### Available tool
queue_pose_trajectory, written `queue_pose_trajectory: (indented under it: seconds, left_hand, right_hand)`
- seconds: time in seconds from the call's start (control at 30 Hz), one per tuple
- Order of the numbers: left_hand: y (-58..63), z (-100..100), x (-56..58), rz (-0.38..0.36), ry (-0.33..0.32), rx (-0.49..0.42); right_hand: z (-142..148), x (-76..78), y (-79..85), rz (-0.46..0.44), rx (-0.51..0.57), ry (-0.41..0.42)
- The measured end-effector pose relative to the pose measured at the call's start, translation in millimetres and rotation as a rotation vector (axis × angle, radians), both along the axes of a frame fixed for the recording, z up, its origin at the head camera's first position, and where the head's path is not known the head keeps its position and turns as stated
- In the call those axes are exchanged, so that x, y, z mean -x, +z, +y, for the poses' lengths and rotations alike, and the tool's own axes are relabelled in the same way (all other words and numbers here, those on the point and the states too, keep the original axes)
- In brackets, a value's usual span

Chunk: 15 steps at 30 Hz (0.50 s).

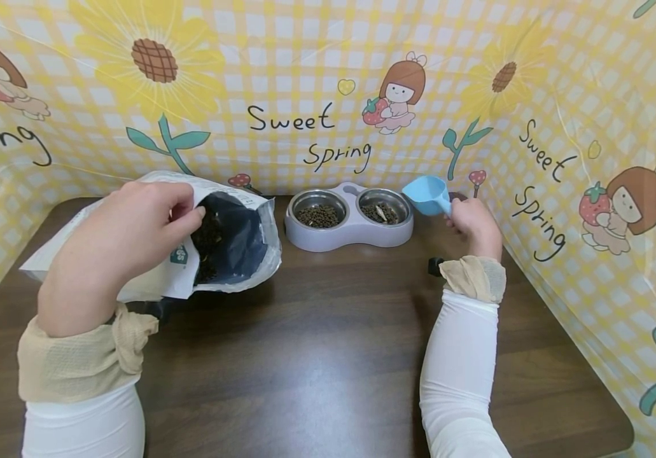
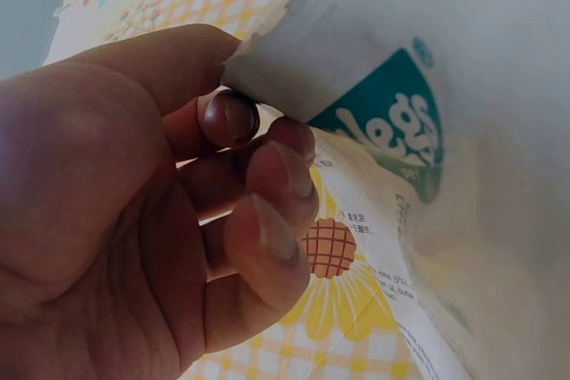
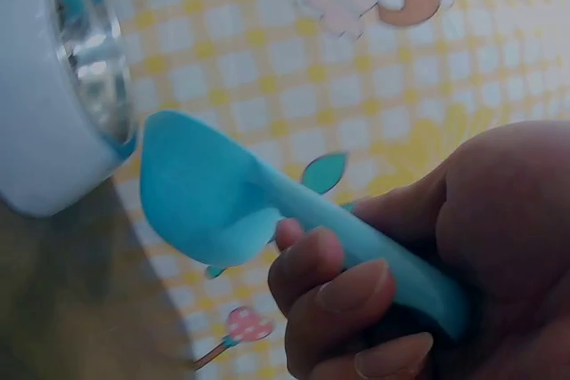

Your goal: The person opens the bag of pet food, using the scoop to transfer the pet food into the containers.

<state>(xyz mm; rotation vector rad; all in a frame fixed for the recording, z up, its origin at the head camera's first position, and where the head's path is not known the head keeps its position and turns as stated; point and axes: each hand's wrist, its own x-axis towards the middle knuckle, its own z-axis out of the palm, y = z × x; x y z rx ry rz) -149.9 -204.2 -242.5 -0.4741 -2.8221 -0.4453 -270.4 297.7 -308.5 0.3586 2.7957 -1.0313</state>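
My left hand (image 1: 112, 238) pinches the torn top edge of a white pet food bag (image 1: 158, 283), thumb against the fingers. The bag lies on its side, its mouth facing right, with dark brown kibble (image 1: 206, 245) inside against the dark lining. In my right hand (image 1: 474, 224) is a light blue scoop (image 3: 209, 189), gripped by its handle with curled fingers. The scoop's cup looks empty in the right wrist view and is beside the right bowl. A lavender double feeder (image 1: 350, 235) holds two steel bowls; kibble (image 1: 319, 216) lies in the left one, kibble with pale pieces (image 1: 383, 213) in the right.
Everything stands on a dark brown wooden table (image 1: 316, 356). A yellow checked cloth (image 1: 282, 57) with flowers and lettering hangs behind and along both sides, close to the feeder's back. A small black object (image 1: 434, 266) shows beside my right wrist.
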Motion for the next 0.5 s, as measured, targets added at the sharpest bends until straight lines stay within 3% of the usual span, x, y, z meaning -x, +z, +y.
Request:
queue_pose_trajectory:
  seconds: [0.23,0.5]
  left_hand:
    - [0.1,-0.3,-0.2,0.002,-0.002,-0.001]
    - [-0.4,-0.3,0.3,-0.004,-0.001,0.002]
  right_hand:
    - [18.6,4.5,-20.8,-0.024,0.135,-0.061]
    - [26.6,9.2,-34.5,-0.109,0.260,-0.047]
